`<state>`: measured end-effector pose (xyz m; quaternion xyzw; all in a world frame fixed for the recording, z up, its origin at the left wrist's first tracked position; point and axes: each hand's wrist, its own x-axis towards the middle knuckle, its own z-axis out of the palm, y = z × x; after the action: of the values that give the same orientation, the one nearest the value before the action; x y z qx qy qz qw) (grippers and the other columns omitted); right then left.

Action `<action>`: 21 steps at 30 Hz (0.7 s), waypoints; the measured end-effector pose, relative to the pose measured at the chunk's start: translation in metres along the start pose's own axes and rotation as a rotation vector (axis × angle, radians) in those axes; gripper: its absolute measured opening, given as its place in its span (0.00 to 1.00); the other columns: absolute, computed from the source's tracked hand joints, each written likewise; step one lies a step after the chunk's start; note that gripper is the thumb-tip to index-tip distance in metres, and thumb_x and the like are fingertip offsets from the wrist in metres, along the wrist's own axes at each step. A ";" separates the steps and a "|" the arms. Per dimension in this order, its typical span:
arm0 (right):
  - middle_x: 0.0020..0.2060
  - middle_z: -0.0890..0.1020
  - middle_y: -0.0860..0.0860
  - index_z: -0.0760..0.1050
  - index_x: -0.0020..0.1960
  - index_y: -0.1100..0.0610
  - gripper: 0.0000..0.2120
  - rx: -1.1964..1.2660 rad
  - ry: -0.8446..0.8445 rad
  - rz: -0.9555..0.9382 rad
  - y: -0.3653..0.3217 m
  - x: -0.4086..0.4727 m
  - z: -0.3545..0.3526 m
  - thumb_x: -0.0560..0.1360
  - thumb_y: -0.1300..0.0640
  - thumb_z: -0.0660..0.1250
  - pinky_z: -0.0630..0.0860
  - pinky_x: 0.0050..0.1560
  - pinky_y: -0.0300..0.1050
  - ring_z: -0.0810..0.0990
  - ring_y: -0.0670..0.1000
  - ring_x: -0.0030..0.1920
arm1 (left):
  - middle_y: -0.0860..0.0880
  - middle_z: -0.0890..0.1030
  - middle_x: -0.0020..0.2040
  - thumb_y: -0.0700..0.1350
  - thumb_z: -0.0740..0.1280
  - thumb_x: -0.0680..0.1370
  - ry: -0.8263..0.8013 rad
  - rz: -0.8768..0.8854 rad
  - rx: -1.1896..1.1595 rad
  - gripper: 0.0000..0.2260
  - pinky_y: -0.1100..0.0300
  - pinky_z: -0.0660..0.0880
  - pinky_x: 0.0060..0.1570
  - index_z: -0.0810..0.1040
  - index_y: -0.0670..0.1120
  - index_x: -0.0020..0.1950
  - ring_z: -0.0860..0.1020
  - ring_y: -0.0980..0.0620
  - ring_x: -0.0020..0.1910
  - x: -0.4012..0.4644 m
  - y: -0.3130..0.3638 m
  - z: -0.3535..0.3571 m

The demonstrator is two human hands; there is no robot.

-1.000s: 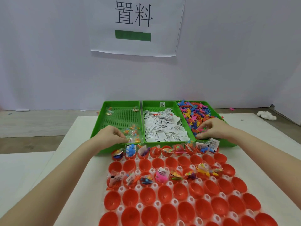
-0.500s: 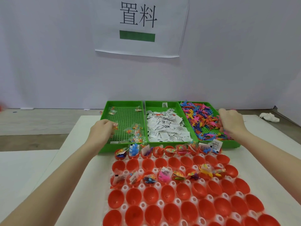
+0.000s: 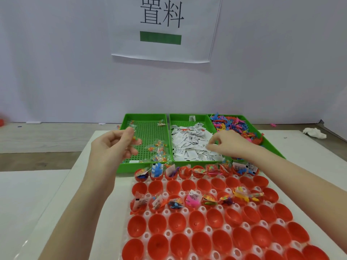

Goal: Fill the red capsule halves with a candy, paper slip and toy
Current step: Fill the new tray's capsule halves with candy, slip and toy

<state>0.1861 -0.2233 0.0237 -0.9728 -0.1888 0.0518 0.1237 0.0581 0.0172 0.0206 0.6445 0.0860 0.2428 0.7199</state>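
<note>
- Left hand (image 3: pixel 110 147) raised over the near-left edge of the left green perforated plastic tray (image 3: pixel 150 128); thumb and fingers pinch a clear-wrapped candy packet (image 3: pixel 133 136) at its fingertips, on the 2 o'clock side of the palm.
- Right hand (image 3: pixel 228 144) lowered into the heap of white printed paper slips (image 3: pixel 189 145) in the middle green tray (image 3: pixel 180 118); fingertips curled in a pinch at the 9 o'clock side of the hand. A slip seems caught there, but against the white heap I cannot tell whether one or several.
- Multicoloured small plastic toys (image 3: pixel 232 124) fill the right-hand tray at 1 o'clock from the right hand, untouched.
- Red plastic capsule halves (image 3: pixel 178 224) sit in a white holder at 6 o'clock from both hands. Far row and third row appear loaded; second row and near rows stand empty.
- Risk: the wrapper looks slick and held only by an edge, so it could slip on the carry.
- Risk: slips overlap, so a double pick seems likely.
- Risk: forearms pass low over the loaded rows; a brush could tip out contents standing proud.
</note>
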 end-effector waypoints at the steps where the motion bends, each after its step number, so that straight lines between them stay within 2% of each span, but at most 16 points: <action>1: 0.41 0.78 0.44 0.78 0.56 0.56 0.18 -0.113 -0.033 0.012 -0.002 0.001 0.003 0.74 0.44 0.65 0.70 0.37 0.39 0.76 0.45 0.39 | 0.52 0.82 0.30 0.45 0.65 0.76 0.001 0.006 -0.006 0.06 0.71 0.73 0.31 0.77 0.44 0.42 0.74 0.61 0.25 -0.002 0.002 0.001; 3: 0.54 0.81 0.48 0.79 0.55 0.55 0.22 -0.275 -0.059 0.037 -0.005 0.004 0.010 0.70 0.40 0.68 0.72 0.43 0.44 0.79 0.50 0.52 | 0.52 0.81 0.30 0.45 0.65 0.76 0.002 0.011 -0.011 0.06 0.71 0.72 0.30 0.77 0.44 0.42 0.74 0.60 0.25 -0.004 0.005 0.002; 4: 0.55 0.81 0.49 0.79 0.54 0.55 0.21 -0.285 -0.044 0.046 -0.006 0.004 0.012 0.70 0.41 0.69 0.71 0.43 0.45 0.79 0.52 0.53 | 0.52 0.81 0.30 0.45 0.65 0.76 0.003 0.014 -0.013 0.06 0.71 0.72 0.30 0.77 0.44 0.42 0.74 0.60 0.25 -0.004 0.006 0.003; 6: 0.46 0.83 0.47 0.81 0.51 0.54 0.16 -0.209 0.015 0.062 -0.009 0.003 0.012 0.68 0.44 0.72 0.68 0.37 0.41 0.79 0.51 0.50 | 0.52 0.81 0.30 0.45 0.65 0.76 0.003 0.017 -0.012 0.05 0.71 0.72 0.29 0.77 0.44 0.42 0.74 0.60 0.25 -0.004 0.007 0.004; 8: 0.35 0.80 0.44 0.83 0.47 0.52 0.11 -0.139 0.073 0.072 -0.010 0.001 0.010 0.68 0.48 0.73 0.65 0.32 0.39 0.78 0.48 0.42 | 0.52 0.81 0.30 0.44 0.65 0.76 -0.017 0.011 -0.001 0.05 0.71 0.72 0.28 0.77 0.44 0.42 0.74 0.60 0.25 -0.005 0.006 0.006; 12: 0.38 0.82 0.47 0.82 0.47 0.56 0.13 -0.262 0.144 0.084 -0.009 -0.001 0.004 0.68 0.48 0.72 0.63 0.31 0.40 0.80 0.50 0.42 | 0.52 0.81 0.30 0.43 0.66 0.76 -0.044 0.018 0.053 0.05 0.71 0.71 0.27 0.77 0.44 0.42 0.74 0.60 0.25 -0.009 0.004 0.012; 13: 0.35 0.81 0.48 0.81 0.44 0.58 0.14 -0.315 0.151 0.095 -0.009 -0.002 0.003 0.67 0.46 0.72 0.62 0.29 0.39 0.79 0.50 0.39 | 0.52 0.81 0.30 0.43 0.66 0.76 -0.047 0.020 0.061 0.05 0.71 0.71 0.26 0.77 0.44 0.42 0.74 0.60 0.24 -0.010 0.004 0.013; 15: 0.26 0.72 0.48 0.73 0.32 0.56 0.17 -0.380 0.148 0.119 -0.008 -0.004 0.000 0.66 0.44 0.72 0.59 0.28 0.38 0.71 0.48 0.30 | 0.52 0.81 0.29 0.43 0.66 0.76 -0.053 0.022 0.074 0.05 0.70 0.71 0.26 0.77 0.43 0.42 0.74 0.60 0.24 -0.010 0.005 0.014; 17: 0.24 0.67 0.47 0.66 0.28 0.55 0.20 -0.376 0.131 0.148 -0.006 -0.004 -0.003 0.67 0.46 0.72 0.60 0.29 0.39 0.67 0.47 0.27 | 0.52 0.81 0.29 0.44 0.66 0.76 -0.070 0.021 0.091 0.06 0.70 0.71 0.26 0.78 0.43 0.42 0.73 0.60 0.24 -0.011 0.005 0.015; 21: 0.21 0.65 0.47 0.65 0.26 0.55 0.21 -0.232 0.183 0.168 -0.002 -0.004 -0.007 0.69 0.48 0.71 0.65 0.31 0.40 0.66 0.48 0.26 | 0.53 0.79 0.27 0.47 0.66 0.75 -0.126 0.012 0.128 0.07 0.71 0.71 0.27 0.78 0.44 0.43 0.73 0.60 0.25 -0.016 0.006 0.020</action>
<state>0.1822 -0.2245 0.0315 -0.9936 -0.0992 -0.0491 0.0227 0.0515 -0.0075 0.0264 0.7035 0.0519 0.2003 0.6799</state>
